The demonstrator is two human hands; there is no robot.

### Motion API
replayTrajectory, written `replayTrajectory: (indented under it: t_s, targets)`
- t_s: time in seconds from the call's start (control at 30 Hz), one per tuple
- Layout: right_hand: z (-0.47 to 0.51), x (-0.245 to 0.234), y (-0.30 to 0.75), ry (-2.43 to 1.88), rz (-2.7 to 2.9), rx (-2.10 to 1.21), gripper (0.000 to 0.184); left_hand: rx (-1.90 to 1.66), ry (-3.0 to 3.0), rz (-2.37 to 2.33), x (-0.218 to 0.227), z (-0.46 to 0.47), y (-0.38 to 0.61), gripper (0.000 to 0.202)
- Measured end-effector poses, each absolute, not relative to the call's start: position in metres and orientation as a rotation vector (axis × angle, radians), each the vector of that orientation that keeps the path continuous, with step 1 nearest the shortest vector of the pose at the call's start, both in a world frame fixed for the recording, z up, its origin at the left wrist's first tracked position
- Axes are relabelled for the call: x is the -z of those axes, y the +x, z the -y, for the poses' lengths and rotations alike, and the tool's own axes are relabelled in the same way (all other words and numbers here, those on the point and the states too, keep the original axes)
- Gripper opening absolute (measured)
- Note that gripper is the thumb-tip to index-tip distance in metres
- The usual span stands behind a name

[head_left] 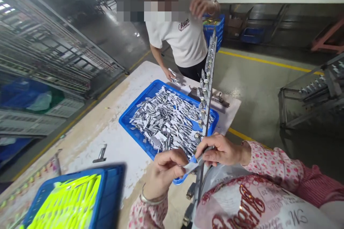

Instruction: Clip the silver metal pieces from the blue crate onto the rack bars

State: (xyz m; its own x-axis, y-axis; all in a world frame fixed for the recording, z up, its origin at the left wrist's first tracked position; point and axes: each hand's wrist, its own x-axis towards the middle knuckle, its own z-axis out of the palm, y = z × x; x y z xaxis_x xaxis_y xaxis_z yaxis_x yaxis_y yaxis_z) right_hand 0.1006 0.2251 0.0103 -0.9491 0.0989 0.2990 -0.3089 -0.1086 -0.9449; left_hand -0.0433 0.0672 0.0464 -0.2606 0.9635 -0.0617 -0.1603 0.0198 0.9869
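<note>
In the head view my left hand (168, 170) has thumb and forefinger closed on the pale flat tab of a small silver-grey piece (191, 167). The fingers of my right hand (221, 150) are closed on the piece's darker end, partly hidden by them. Both hands are at a long metal bar (209, 96) that slants up and away. Along the bar's left side sit several brass-coloured clips, with pointed silver pieces (203, 75) in the farther ones. Beyond my hands, a blue tray (126, 127) holds a heap of similar silver pieces with white tabs.
A co-worker (182, 43) stands across the table (113, 137), one hand raised by the bar's far end, the other holding silver pieces. A blue crate (110, 189) of bright yellow pieces stands front left. A small metal bracket (100, 154) lies nearby. A metal rack (285, 107) is at right.
</note>
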Motion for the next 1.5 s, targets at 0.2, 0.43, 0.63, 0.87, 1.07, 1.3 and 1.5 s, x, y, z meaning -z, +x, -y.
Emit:
replayTrajectory:
  t_s: [0.2,0.43,0.63,0.87,1.07,1.3,1.5]
  targets:
    - [-0.229,-0.009,0.095,0.308,1.900,-1.937,0.026,-1.303,0.529,-0.965,-0.033,-0.077,-0.023,0.034]
    - [-0.228,0.005,0.097,-0.068,1.841,-1.617,0.039,-1.609,0.605,-1.350,-0.033,-0.083,-0.033,0.036]
    - [-0.228,0.056,0.097,-0.382,2.321,-1.175,0.037,-1.696,0.812,-1.883,-0.007,-0.094,-0.054,0.032]
    - [-0.217,0.082,0.069,-0.513,2.683,-0.985,0.033,-1.591,0.994,-2.110,0.013,-0.103,-0.062,0.031]
    - [-0.223,0.087,0.068,-0.409,2.632,-1.010,0.018,-1.461,1.276,-2.094,0.018,-0.103,-0.065,0.019]
    - [-0.227,0.088,0.070,-0.356,2.625,-1.001,0.017,-1.313,1.591,-2.117,0.014,-0.108,-0.063,0.010]
    - [-0.229,0.084,0.072,-0.313,2.679,-1.022,0.014,-1.092,1.899,-2.048,0.002,-0.107,-0.062,0.016]
